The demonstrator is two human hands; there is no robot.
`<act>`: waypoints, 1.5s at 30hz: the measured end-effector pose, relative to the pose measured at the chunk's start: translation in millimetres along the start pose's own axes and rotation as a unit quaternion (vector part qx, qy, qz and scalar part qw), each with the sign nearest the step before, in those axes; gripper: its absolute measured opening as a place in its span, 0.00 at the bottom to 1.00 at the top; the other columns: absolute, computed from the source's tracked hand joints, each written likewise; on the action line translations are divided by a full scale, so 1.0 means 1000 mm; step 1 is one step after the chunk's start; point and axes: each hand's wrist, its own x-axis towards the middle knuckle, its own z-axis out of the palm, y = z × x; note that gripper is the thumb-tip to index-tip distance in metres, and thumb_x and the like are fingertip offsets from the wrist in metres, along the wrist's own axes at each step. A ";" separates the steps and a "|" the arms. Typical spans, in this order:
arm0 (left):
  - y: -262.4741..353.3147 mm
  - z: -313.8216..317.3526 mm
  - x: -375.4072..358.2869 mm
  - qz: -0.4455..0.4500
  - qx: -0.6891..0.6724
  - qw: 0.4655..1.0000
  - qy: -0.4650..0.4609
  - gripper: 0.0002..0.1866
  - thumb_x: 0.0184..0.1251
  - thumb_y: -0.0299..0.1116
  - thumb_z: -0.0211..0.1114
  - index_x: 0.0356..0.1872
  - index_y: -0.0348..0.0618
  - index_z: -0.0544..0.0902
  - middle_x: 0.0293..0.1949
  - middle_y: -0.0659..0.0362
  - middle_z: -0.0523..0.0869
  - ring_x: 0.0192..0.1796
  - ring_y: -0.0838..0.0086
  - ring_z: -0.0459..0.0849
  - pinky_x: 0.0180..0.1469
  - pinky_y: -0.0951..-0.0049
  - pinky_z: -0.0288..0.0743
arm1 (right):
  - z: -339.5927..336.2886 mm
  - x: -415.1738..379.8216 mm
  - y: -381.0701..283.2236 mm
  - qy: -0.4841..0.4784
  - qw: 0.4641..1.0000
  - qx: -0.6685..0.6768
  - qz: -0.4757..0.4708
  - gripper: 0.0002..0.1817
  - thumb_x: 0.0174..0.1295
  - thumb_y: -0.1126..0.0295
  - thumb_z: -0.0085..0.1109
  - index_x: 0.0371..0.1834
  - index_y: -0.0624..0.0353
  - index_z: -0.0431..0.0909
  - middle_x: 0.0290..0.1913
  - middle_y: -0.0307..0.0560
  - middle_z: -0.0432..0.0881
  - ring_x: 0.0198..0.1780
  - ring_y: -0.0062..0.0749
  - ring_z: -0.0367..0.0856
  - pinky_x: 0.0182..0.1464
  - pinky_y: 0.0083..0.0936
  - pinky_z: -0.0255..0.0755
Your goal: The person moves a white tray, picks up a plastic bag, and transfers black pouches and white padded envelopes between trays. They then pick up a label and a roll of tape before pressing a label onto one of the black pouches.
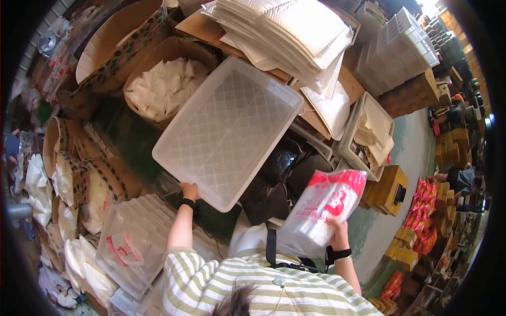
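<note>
A large translucent plastic tray (226, 131) with a mesh-patterned bottom lies in the middle of the view, and nothing shows inside it. My left hand (189, 191) grips its near left edge, fingers closed round the rim and partly hidden below it. On the right, my right hand (339, 235) is closed on a clear plastic bag (321, 210) with red and white printing, held near my body. Some of the right fingers are hidden by the bag. Black plastic (274, 174) lies between the tray and the bag.
A round carton (129, 97) of white packets stands beyond the tray's left. White padded sheets (295, 31) are stacked at the top. Crates (348, 142) and yellow boxes (385, 189) stand right. Lower left are stacked clear bins (142, 221) and white bags (87, 268). People are far right.
</note>
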 end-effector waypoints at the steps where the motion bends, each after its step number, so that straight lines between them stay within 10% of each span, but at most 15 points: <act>1: -0.002 0.004 0.003 0.058 0.012 0.998 0.014 0.31 0.57 0.19 0.51 0.59 0.34 0.45 0.54 0.38 0.65 0.53 0.45 0.74 0.43 0.42 0.79 | 0.004 0.002 0.002 -0.022 1.000 0.004 -0.009 0.03 0.51 0.79 0.58 0.30 0.61 0.77 0.28 0.37 0.78 0.30 0.21 0.77 0.36 0.19 0.70; 4: 0.085 -0.004 -0.039 -0.111 -0.040 0.993 0.006 0.28 0.58 0.16 0.50 0.58 0.30 0.49 0.54 0.37 0.67 0.53 0.49 0.75 0.49 0.49 0.77 | 0.029 -0.005 -0.008 -0.036 0.999 0.009 -0.001 0.08 0.50 0.78 0.60 0.34 0.61 0.76 0.29 0.37 0.78 0.31 0.22 0.77 0.38 0.20 0.72; 7: 0.084 -0.014 -0.029 -0.087 -0.033 0.996 0.001 0.28 0.59 0.19 0.52 0.58 0.29 0.50 0.54 0.37 0.67 0.51 0.46 0.77 0.46 0.42 0.76 | 0.043 -0.007 -0.013 -0.065 0.998 0.022 0.004 0.12 0.50 0.79 0.60 0.40 0.63 0.76 0.33 0.39 0.80 0.33 0.23 0.79 0.39 0.20 0.73; 11: 0.072 -0.016 -0.062 0.081 0.067 0.993 0.055 0.41 0.63 0.33 0.62 0.68 0.29 0.46 0.64 0.35 0.61 0.62 0.45 0.68 0.62 0.52 0.67 | 0.070 -0.014 -0.020 -0.118 0.992 0.026 0.015 0.15 0.50 0.80 0.60 0.43 0.65 0.76 0.36 0.41 0.81 0.35 0.24 0.80 0.41 0.22 0.74; 13: 0.096 -0.013 -0.122 0.299 0.382 0.874 0.028 0.44 0.62 0.39 0.65 0.70 0.31 0.47 0.68 0.37 0.57 0.68 0.48 0.61 0.69 0.61 0.56 | 0.088 -0.016 -0.024 -0.141 0.989 0.027 0.026 0.16 0.50 0.80 0.60 0.44 0.65 0.76 0.37 0.41 0.82 0.36 0.25 0.81 0.42 0.22 0.75; 15: 0.117 0.003 -0.182 0.308 0.252 0.900 -0.176 0.43 0.62 0.45 0.65 0.69 0.30 0.53 0.69 0.41 0.59 0.70 0.51 0.59 0.70 0.61 0.54 | 0.094 -0.010 -0.019 -0.198 0.980 -0.010 0.006 0.14 0.50 0.79 0.61 0.42 0.65 0.78 0.37 0.42 0.82 0.37 0.24 0.81 0.42 0.22 0.75; 19: 0.119 0.043 -0.236 -0.135 -0.062 0.874 -0.463 0.43 0.62 0.56 0.62 0.70 0.39 0.55 0.67 0.53 0.66 0.66 0.63 0.67 0.66 0.63 0.61 | 0.127 -0.017 -0.035 -0.274 0.961 -0.031 0.028 0.13 0.50 0.77 0.62 0.41 0.66 0.79 0.37 0.41 0.83 0.37 0.23 0.81 0.43 0.22 0.75; 21: 0.108 0.061 -0.235 -0.181 -0.202 0.788 -0.552 0.36 0.62 0.53 0.62 0.65 0.40 0.65 0.60 0.55 0.75 0.61 0.65 0.73 0.64 0.63 0.65 | 0.132 -0.012 -0.027 -0.314 0.948 -0.012 0.040 0.14 0.51 0.77 0.62 0.42 0.66 0.79 0.37 0.42 0.83 0.37 0.22 0.80 0.42 0.21 0.75; 29: 0.153 0.009 -0.249 -0.167 -0.207 0.880 -0.393 0.28 0.52 0.23 0.60 0.58 0.33 0.70 0.52 0.47 0.80 0.51 0.57 0.81 0.57 0.58 0.76 | 0.135 0.001 0.007 -0.316 0.933 0.073 0.158 0.14 0.52 0.77 0.64 0.43 0.68 0.78 0.37 0.43 0.83 0.36 0.24 0.82 0.40 0.19 0.76; 34: 0.186 -0.002 -0.233 -0.174 -0.253 0.906 -0.290 0.24 0.58 0.33 0.56 0.57 0.36 0.72 0.50 0.51 0.80 0.51 0.59 0.80 0.57 0.62 0.73 | 0.095 0.013 0.037 -0.300 0.932 -0.036 0.200 0.34 0.66 0.39 0.42 0.60 0.58 0.68 0.48 0.50 0.80 0.44 0.32 0.81 0.41 0.28 0.77; 37: 0.200 0.000 -0.212 -0.002 -0.120 0.950 -0.287 0.21 0.62 0.39 0.56 0.51 0.35 0.77 0.42 0.52 0.84 0.42 0.64 0.84 0.46 0.69 0.79 | 0.040 0.020 0.072 -0.216 0.953 -0.022 0.213 0.25 0.66 0.48 0.49 0.54 0.58 0.71 0.48 0.51 0.82 0.42 0.33 0.83 0.40 0.27 0.77; 40: 0.215 0.009 -0.199 0.078 -0.111 0.953 -0.272 0.13 0.61 0.24 0.58 0.46 0.29 0.79 0.36 0.55 0.84 0.34 0.72 0.83 0.34 0.74 0.78 | -0.025 0.024 0.118 -0.119 0.969 -0.053 0.208 0.18 0.66 0.56 0.51 0.50 0.59 0.73 0.44 0.51 0.83 0.38 0.31 0.83 0.38 0.24 0.76; 43: 0.238 0.036 -0.223 0.351 0.060 0.924 -0.140 0.12 0.61 0.23 0.57 0.45 0.29 0.79 0.36 0.54 0.84 0.33 0.71 0.83 0.34 0.73 0.78 | -0.076 0.022 0.143 -0.046 0.965 -0.083 0.244 0.16 0.65 0.59 0.50 0.48 0.60 0.73 0.42 0.51 0.83 0.36 0.30 0.83 0.36 0.24 0.75; 45: 0.212 0.029 -0.172 0.331 -0.033 0.934 -0.130 0.13 0.62 0.23 0.57 0.46 0.29 0.79 0.38 0.53 0.84 0.35 0.71 0.83 0.35 0.72 0.78 | -0.099 0.026 0.163 -0.025 0.959 -0.105 0.261 0.17 0.65 0.59 0.50 0.47 0.62 0.73 0.40 0.51 0.83 0.33 0.33 0.83 0.33 0.25 0.75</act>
